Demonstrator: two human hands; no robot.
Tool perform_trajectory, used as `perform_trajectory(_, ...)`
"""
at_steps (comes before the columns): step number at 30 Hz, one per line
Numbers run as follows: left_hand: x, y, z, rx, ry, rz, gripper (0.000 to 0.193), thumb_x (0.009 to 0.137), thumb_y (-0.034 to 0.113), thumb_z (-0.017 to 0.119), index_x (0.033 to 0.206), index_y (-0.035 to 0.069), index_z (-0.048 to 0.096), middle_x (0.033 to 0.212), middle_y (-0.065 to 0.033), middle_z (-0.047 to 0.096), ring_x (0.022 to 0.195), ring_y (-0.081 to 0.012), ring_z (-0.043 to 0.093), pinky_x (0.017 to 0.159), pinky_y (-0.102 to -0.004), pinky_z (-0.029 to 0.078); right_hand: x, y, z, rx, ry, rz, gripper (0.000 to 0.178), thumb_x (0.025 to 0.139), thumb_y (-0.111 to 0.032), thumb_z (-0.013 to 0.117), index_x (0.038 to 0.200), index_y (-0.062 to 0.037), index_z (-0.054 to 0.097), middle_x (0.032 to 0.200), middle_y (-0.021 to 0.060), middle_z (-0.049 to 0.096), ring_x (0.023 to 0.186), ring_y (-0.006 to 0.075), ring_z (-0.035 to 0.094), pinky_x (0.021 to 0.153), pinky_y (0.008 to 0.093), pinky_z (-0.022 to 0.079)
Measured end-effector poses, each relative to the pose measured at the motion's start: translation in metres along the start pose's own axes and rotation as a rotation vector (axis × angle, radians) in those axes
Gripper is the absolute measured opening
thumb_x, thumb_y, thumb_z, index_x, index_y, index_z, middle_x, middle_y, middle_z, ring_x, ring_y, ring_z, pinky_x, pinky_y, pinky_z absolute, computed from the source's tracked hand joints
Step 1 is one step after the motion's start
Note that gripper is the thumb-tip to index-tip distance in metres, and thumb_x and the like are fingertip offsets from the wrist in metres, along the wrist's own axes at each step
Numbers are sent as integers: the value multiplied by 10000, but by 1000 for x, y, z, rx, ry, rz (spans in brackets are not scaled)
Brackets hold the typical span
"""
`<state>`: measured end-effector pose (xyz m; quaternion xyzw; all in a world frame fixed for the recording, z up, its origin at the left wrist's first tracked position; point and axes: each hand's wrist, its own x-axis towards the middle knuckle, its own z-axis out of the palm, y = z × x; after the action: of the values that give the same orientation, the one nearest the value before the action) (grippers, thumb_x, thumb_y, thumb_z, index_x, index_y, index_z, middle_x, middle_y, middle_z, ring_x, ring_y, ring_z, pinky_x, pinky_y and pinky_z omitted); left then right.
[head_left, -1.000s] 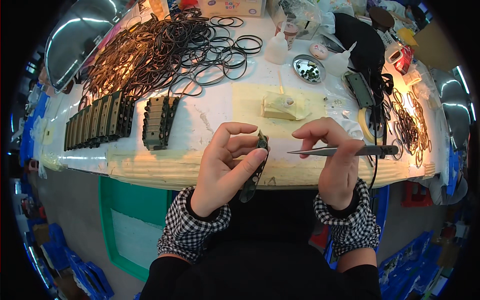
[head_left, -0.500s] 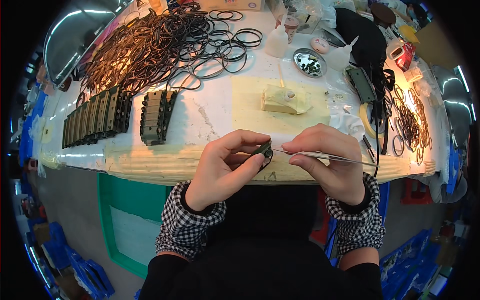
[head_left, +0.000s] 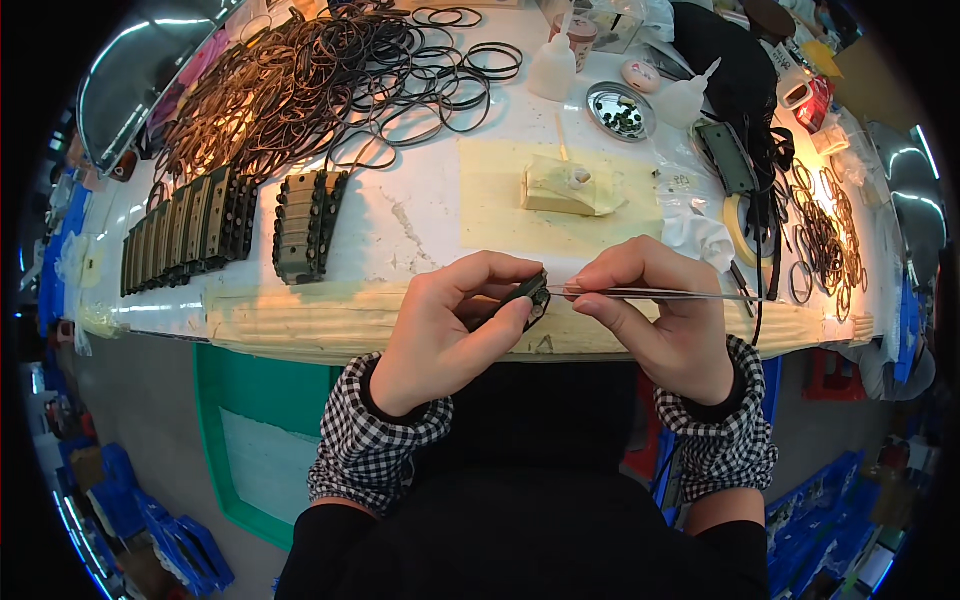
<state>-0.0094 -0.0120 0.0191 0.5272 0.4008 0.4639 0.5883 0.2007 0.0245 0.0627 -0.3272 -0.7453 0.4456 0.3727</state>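
Over the padded front edge of the table, my left hand [head_left: 445, 330] pinches a small dark green part [head_left: 537, 291] between thumb and fingers. My right hand [head_left: 665, 315] is closed on thin metal tweezers [head_left: 632, 293], held almost level. Their tips meet the right-hand end of the green part; whether they grip anything there is too small to tell. Beyond my hands, a cream block [head_left: 555, 190] wrapped in tape lies on a yellow sheet [head_left: 490, 225]. A round metal dish [head_left: 598, 104] farther back holds several tiny dark green pieces.
Dark rubber-like loops [head_left: 290, 90] heap up at the back left, with more loops [head_left: 825, 240] at the right. Green blocks [head_left: 185, 230] stand in a row near another stack [head_left: 308, 225]. White squeeze bottles [head_left: 553, 70], a tape roll [head_left: 740, 225] and a green bin [head_left: 215, 440] are around.
The tweezers have swung nearer to level, their rear end rising. My right fingers have shifted slightly on them, while the left hand keeps its hold on the green part.
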Motion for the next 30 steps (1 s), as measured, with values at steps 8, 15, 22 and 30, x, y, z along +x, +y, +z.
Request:
perform_trajectory(8, -3, -2, 3, 13, 27, -46, 276, 891, 43, 618, 1136, -86, 621, 1007, -117, 689, 904, -111, 642, 796, -252, 531, 6, -5, -9, -227, -152, -182, 115, 786, -6, 710, 854, -17, 618, 796, 86, 635, 715, 242, 649, 635, 298, 513)
perform_trajectory(15, -2, -2, 3, 38, 28, -42, 280, 889, 41, 623, 1141, -82, 627, 1020, -121, 691, 914, -114, 643, 809, -253, 530, 18, -10, -18, -339, -295, -291, 128, 785, -33, 698, 849, -32, 588, 769, 85, 610, 690, 277, 617, 598, 324, 496)
perform_trajectory(22, -2, 3, 5, 14, 24, -63, 282, 900, 36, 618, 1159, -76, 623, 1038, -114, 685, 935, -114, 637, 820, -248, 523, 7, -6, -6, -7, -81, 46, 129, 823, -34, 708, 863, 7, 593, 798, 107, 609, 682, 260, 616, 606, 306, 497)
perform_trajectory(30, -4, 5, 6, 59, 31, -112, 284, 920, 27, 594, 1191, -55, 618, 1046, -92, 677, 929, -100, 624, 843, -235, 505, -6, -20, 3, -321, -57, -244, 121, 834, -9, 695, 912, 10, 605, 845, 115, 611, 711, 233, 638, 648, 273, 521)
